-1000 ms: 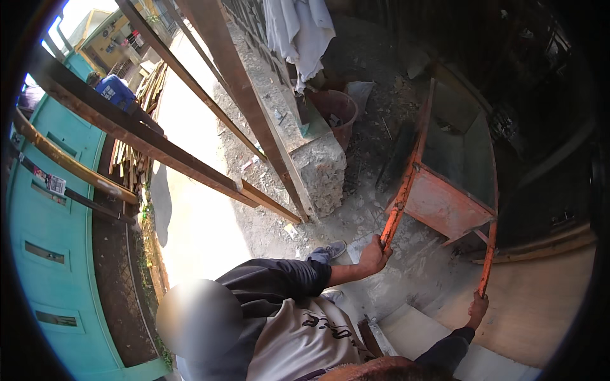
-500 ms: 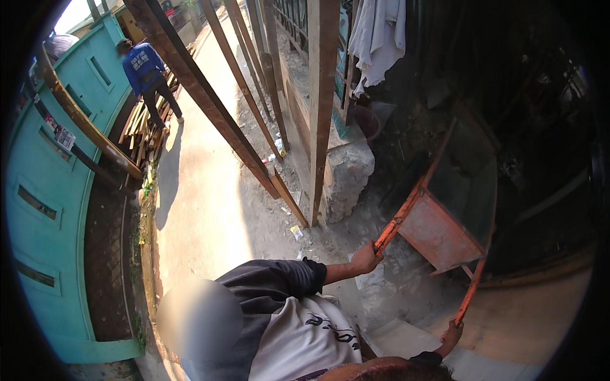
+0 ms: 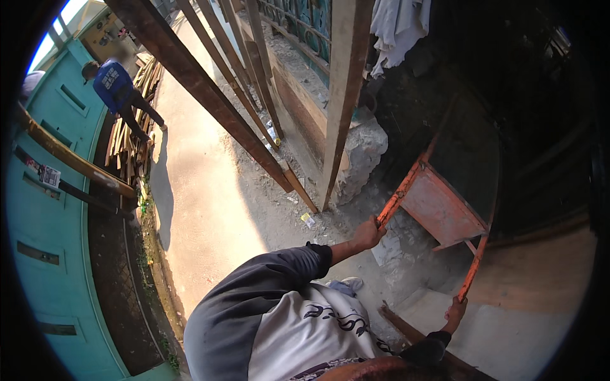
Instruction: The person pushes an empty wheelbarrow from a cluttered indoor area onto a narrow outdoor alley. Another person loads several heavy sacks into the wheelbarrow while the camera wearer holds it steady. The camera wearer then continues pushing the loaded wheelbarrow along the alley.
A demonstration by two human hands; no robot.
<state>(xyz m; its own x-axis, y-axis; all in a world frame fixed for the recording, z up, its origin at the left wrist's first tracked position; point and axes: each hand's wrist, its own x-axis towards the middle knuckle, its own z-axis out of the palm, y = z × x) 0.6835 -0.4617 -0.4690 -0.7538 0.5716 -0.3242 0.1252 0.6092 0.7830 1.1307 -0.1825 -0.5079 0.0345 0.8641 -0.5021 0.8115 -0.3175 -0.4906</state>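
Note:
An orange wheelbarrow [image 3: 441, 206] tilts away from me toward the dark area at the right, its tray partly lost in shadow. My left hand [image 3: 368, 233] wraps round the end of its upper orange handle, with the arm stretched out. Lower down, the other handle's end is in my right hand [image 3: 455, 311], fingers closed about it. Beneath the handles lies dusty grey ground, and pale flat sheets [image 3: 489, 330] lie by my right hand. The wheel cannot be made out.
Wooden posts [image 3: 346, 95] lean and stand ahead, beside a broken concrete block [image 3: 363, 159]. White cloth [image 3: 399, 32] hangs above it. A person in blue [image 3: 113, 86] is on the sunlit path [image 3: 197, 190] near stacked timber [image 3: 121, 143]. A turquoise wall [image 3: 44, 222] runs along the left.
My view has swung, so the person in blue and the turquoise wall sit farther left. Both hands keep their grip on the handles. A wooden plank now shows beside my body.

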